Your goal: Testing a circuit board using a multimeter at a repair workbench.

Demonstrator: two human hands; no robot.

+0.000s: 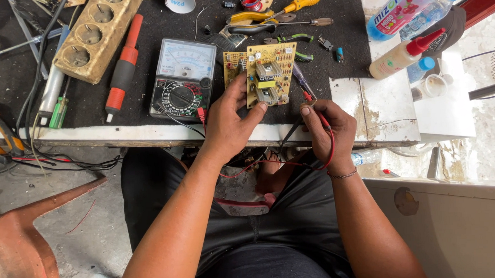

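two circuit boards point(270, 74), one multimeter point(183, 80), two bottles point(398, 58)

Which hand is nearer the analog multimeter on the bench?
Left. The left hand, holding the circuit board, sits just right of the multimeter, almost beside its lower corner. The right hand, pinching the probes, is farther right, beyond the board.

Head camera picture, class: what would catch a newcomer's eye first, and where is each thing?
At the centre, the left hand holds up a yellow circuit board, while the right hand brings red and black test probes to its edge. Just left of the board, an analogue multimeter lies on the dark workbench. Farther left lie a beige socket strip and a red-handled screwdriver.
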